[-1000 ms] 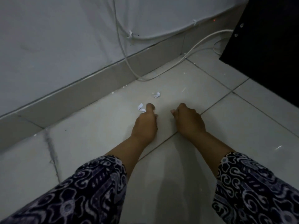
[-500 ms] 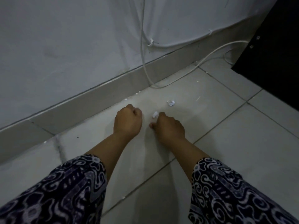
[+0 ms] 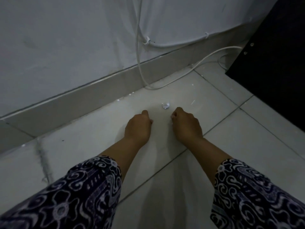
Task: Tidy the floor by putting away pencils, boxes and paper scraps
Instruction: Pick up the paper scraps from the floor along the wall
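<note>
A crumpled white paper scrap (image 3: 165, 105) lies on the pale tiled floor (image 3: 231, 146), just beyond the gap between my hands. My left hand (image 3: 137, 126) rests on the floor to the scrap's lower left, curled into a fist, and its palm side is hidden. To the scrap's lower right, my right hand (image 3: 186, 125) has its fingers curled, with a bit of white paper showing at the fingertips. No pencils or boxes are in view.
A grey skirting (image 3: 82, 100) and wall run across the back, with white cables (image 3: 140, 66) hanging down onto the floor. A black furniture panel (image 3: 272, 63) stands at the right. Tiny white specks (image 3: 118, 100) and a thin sliver (image 3: 192, 102) lie near the skirting.
The nearer of two scraps is gone from the floor; my right hand reached it and closed on it. My left hand moved left, then back beside the right. The view shifted.
</note>
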